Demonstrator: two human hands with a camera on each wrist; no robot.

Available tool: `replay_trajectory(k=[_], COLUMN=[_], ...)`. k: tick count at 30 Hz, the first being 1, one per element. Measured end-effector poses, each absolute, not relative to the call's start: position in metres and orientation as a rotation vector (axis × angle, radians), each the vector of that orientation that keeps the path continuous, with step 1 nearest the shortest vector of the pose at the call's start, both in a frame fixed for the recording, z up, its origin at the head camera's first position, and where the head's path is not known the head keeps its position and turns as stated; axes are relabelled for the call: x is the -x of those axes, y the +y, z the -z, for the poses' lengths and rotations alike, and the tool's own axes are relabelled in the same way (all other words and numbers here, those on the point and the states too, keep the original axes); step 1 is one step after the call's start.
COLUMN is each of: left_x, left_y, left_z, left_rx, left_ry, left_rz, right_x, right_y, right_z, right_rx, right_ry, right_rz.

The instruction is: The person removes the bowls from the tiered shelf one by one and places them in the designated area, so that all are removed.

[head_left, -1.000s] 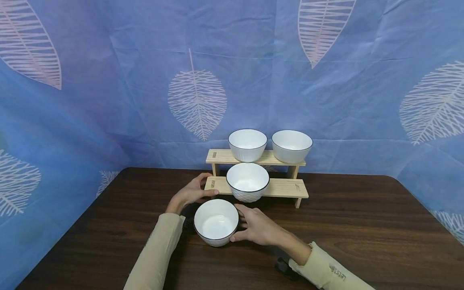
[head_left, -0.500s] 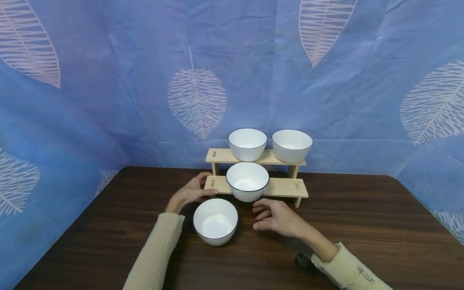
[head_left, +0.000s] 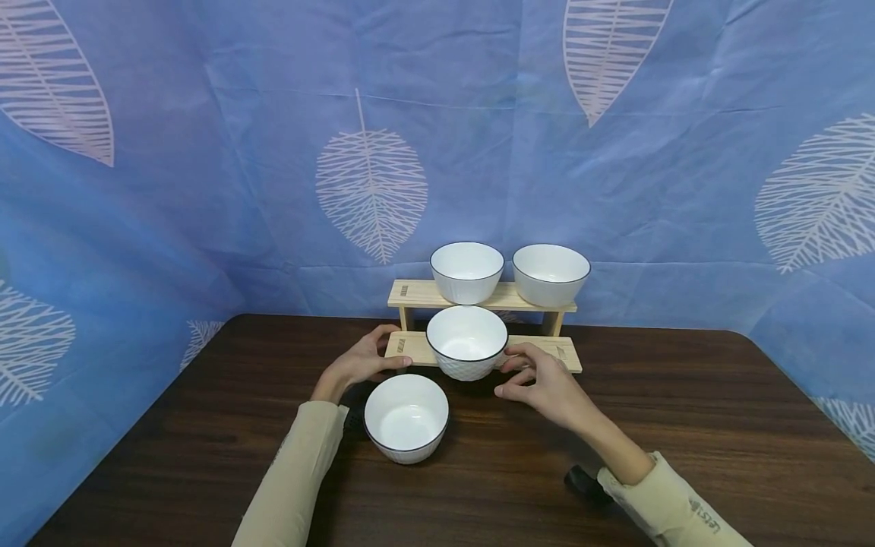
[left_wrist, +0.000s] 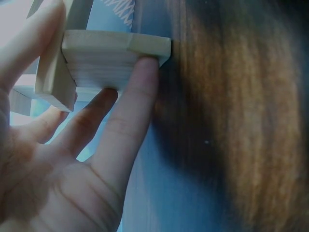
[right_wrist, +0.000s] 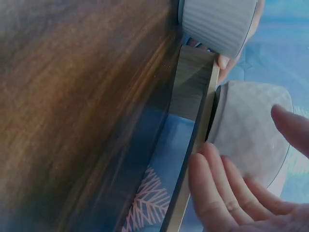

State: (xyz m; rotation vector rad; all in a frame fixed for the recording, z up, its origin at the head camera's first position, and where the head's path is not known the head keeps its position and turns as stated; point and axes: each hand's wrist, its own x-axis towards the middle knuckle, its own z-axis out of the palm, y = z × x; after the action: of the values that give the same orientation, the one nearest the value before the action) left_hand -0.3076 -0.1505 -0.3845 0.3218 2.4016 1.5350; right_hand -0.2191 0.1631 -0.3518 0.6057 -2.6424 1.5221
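Note:
At the left end of a two-step wooden stand (head_left: 547, 349), my left hand (head_left: 358, 362) grips the lower board. In the left wrist view, its thumb (left_wrist: 34, 43) lies along the board and its fingertips press the stand's leg (left_wrist: 104, 58). A white bowl with a dark rim and diamond-textured side (head_left: 467, 346) sits on the lower board. My right hand (head_left: 547, 384) is at that bowl's right side, fingers loosely bent and thumb spread from it; the fingertips (right_wrist: 199, 166) lie right by its base. Another white bowl (head_left: 407, 418), with a ribbed side, stands on the table below my left hand.
Two more white bowls, a left one (head_left: 467, 266) and a right one (head_left: 551, 270), stand on the upper board (head_left: 418, 295). The dark wooden table (head_left: 683, 425) reaches back to a blue cloth (head_left: 273, 152) with white leaf prints.
My right hand has let go of the ribbed bowl on the table and moved right and up to the bowl on the lower board. The left hand has stayed on the stand.

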Motion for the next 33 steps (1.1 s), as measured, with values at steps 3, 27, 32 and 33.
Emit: replay_trajectory(k=[3,27,32,33], left_x=[0.308,0.308,0.308,0.308], left_y=[-0.150,-0.151,-0.151,-0.151], left_z=[0.385,0.386,0.386,0.386], left_rx=[-0.316,-0.299,-0.290,-0.289], left_ry=[2.401,2.405,2.409,2.410], left_rz=[-1.539,-1.539,-1.538,-1.538], right_x=[0.221,0.238,0.242,0.243], right_y=[0.162,0.146,0.144,0.144], right_z=[0.351,0.345,0.347,0.347], right_rx=[-0.573,-0.525,-0.570,-0.583], right_ry=[-2.600,-2.498,-2.444,-2.438], right_rz=[-1.555,-1.809,-1.873,-1.876])
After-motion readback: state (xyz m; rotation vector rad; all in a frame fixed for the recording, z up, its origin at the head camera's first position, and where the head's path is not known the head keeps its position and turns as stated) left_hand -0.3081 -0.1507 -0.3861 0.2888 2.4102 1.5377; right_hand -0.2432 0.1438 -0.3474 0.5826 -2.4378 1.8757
